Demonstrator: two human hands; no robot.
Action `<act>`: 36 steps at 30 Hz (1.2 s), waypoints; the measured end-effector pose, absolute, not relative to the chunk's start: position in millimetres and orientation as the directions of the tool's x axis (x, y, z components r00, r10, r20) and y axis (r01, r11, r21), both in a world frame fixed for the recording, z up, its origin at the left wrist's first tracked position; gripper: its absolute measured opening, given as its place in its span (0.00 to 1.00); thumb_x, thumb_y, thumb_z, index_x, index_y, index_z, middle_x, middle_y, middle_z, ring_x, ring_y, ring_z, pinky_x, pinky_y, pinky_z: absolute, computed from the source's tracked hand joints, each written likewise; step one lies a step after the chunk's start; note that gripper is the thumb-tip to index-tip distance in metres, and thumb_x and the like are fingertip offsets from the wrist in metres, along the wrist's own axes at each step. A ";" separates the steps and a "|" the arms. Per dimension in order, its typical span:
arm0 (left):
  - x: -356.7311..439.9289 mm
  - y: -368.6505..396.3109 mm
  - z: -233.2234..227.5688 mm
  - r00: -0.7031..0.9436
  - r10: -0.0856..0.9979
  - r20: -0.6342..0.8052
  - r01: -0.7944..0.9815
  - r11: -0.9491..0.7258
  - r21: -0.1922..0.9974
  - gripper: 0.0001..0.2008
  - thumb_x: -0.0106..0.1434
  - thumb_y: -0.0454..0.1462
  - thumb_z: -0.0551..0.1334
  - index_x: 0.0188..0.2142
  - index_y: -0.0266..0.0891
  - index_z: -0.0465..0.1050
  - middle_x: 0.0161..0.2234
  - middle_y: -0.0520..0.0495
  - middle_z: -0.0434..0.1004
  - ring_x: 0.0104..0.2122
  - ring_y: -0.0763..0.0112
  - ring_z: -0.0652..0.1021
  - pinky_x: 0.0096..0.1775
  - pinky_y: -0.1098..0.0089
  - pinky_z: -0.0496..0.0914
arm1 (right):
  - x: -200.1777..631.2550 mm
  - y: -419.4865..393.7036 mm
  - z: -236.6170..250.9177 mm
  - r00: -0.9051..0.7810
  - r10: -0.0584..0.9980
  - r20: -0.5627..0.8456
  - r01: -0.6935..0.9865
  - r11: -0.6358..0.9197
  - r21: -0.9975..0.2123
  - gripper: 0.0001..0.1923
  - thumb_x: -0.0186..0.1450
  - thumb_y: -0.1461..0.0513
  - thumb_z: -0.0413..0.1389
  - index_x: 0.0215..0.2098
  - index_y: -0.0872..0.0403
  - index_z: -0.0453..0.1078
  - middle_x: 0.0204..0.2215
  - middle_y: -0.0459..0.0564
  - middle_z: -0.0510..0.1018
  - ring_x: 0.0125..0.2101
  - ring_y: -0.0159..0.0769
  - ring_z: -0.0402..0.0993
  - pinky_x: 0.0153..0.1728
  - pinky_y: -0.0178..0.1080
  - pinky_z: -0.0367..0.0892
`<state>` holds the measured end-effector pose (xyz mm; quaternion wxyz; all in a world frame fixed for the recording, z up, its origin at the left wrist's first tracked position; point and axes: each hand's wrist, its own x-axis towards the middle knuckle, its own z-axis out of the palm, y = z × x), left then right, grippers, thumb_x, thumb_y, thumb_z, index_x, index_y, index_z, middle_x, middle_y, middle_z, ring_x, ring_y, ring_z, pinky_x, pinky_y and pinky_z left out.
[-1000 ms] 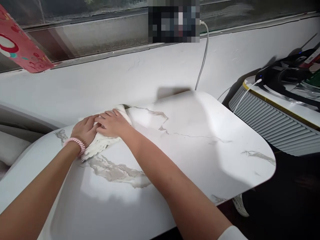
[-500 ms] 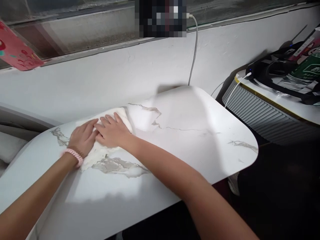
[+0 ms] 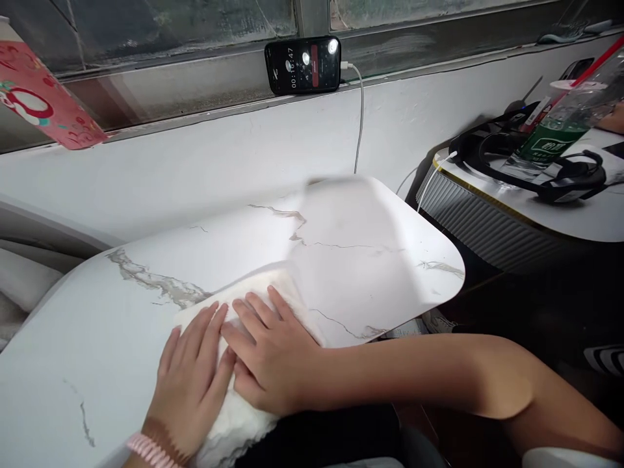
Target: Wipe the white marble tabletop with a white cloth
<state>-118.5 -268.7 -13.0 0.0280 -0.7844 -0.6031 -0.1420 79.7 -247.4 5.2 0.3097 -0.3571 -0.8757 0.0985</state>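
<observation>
A white cloth [image 3: 260,286] lies spread on the white marble-patterned table [image 3: 341,260], its lower end reaching the near edge. Both palms rest on it, fingers stretched out. My left hand [image 3: 190,377], with a pink coiled band [image 3: 153,450] at the wrist, presses flat on the cloth's left part. Beside it, my right hand [image 3: 273,354] also lies flat with fingers spread, its fingertips near the cloth's upper edge. The two hands touch or nearly touch at the thumbs and index fingers.
A phone [image 3: 303,65] with a white cable [image 3: 361,117] leans on the window ledge. A red patterned carton [image 3: 49,97] stands at left. On a ribbed side cabinet [image 3: 487,221] are a green-labelled bottle [image 3: 550,140] and a black headband-like device [image 3: 487,140].
Both hands have slid the cloth from the table's far side towards the near edge and slightly right. The camera view has shifted too.
</observation>
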 end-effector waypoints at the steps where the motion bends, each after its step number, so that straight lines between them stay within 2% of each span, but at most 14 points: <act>1: -115.6 -270.7 -13.3 0.246 0.933 0.264 0.951 -0.285 0.120 0.38 0.63 0.43 0.49 0.70 0.61 0.35 0.64 0.48 0.63 0.63 0.50 0.65 0.62 0.40 0.56 | 82.7 -250.7 5.0 -0.547 0.691 0.472 0.565 0.721 -0.401 0.27 0.66 0.58 0.50 0.61 0.58 0.66 0.63 0.61 0.66 0.66 0.49 0.55 0.68 0.55 0.48; 7: -113.6 -255.2 -14.6 0.277 0.920 0.278 0.948 -0.309 0.077 0.37 0.64 0.42 0.48 0.70 0.58 0.37 0.62 0.47 0.66 0.61 0.52 0.67 0.62 0.43 0.57 | 81.2 -237.9 2.5 -0.561 0.707 0.431 0.600 0.705 -0.378 0.29 0.64 0.57 0.54 0.62 0.58 0.65 0.64 0.63 0.63 0.67 0.53 0.53 0.68 0.55 0.46; 12: -117.8 -180.5 -9.9 0.179 0.956 0.234 0.966 -0.216 0.145 0.29 0.67 0.45 0.44 0.66 0.48 0.56 0.60 0.41 0.69 0.61 0.52 0.67 0.63 0.45 0.55 | 65.3 -163.9 -2.0 -0.606 0.693 0.391 0.599 0.721 -0.349 0.26 0.67 0.58 0.52 0.62 0.59 0.63 0.65 0.67 0.61 0.67 0.53 0.52 0.66 0.58 0.46; 16: -117.3 -107.7 -4.4 0.081 0.968 0.238 0.977 -0.124 0.172 0.27 0.67 0.47 0.44 0.61 0.43 0.63 0.60 0.40 0.68 0.61 0.52 0.67 0.63 0.47 0.55 | 50.8 -90.4 -3.3 -0.627 0.694 0.353 0.617 0.720 -0.318 0.23 0.69 0.58 0.49 0.60 0.58 0.64 0.66 0.65 0.59 0.67 0.53 0.50 0.66 0.59 0.43; 22: -111.3 -48.1 4.7 0.005 0.988 0.155 0.992 -0.025 0.127 0.29 0.67 0.45 0.43 0.62 0.36 0.62 0.62 0.37 0.65 0.63 0.52 0.64 0.64 0.51 0.53 | 39.8 -23.5 -1.0 -0.624 0.712 0.323 0.624 0.702 -0.342 0.22 0.69 0.60 0.48 0.60 0.55 0.65 0.65 0.61 0.61 0.67 0.50 0.51 0.67 0.56 0.43; 26: -103.0 -27.1 7.9 -0.011 0.991 0.136 0.997 0.001 0.076 0.28 0.68 0.43 0.43 0.63 0.38 0.60 0.64 0.39 0.64 0.63 0.54 0.63 0.63 0.53 0.54 | 42.7 -0.4 -4.3 -0.594 0.724 0.351 0.623 0.690 -0.369 0.20 0.68 0.60 0.49 0.57 0.54 0.67 0.63 0.59 0.64 0.66 0.48 0.53 0.67 0.55 0.44; 30: -93.0 -6.4 7.5 0.009 0.985 0.172 0.995 -0.026 0.095 0.26 0.68 0.42 0.44 0.61 0.40 0.62 0.62 0.39 0.67 0.62 0.52 0.65 0.62 0.50 0.56 | 51.2 20.2 -5.1 -0.568 0.728 0.384 0.612 0.686 -0.395 0.17 0.68 0.61 0.50 0.54 0.53 0.69 0.58 0.56 0.70 0.63 0.46 0.59 0.66 0.54 0.46; 36: -83.5 14.5 10.9 -0.001 0.991 0.134 0.996 -0.010 0.084 0.27 0.67 0.43 0.43 0.61 0.37 0.63 0.60 0.35 0.67 0.61 0.50 0.66 0.61 0.50 0.56 | 58.8 38.6 -2.1 -0.544 0.749 0.379 0.611 0.663 -0.432 0.16 0.68 0.62 0.50 0.53 0.52 0.69 0.54 0.53 0.74 0.58 0.44 0.64 0.64 0.50 0.50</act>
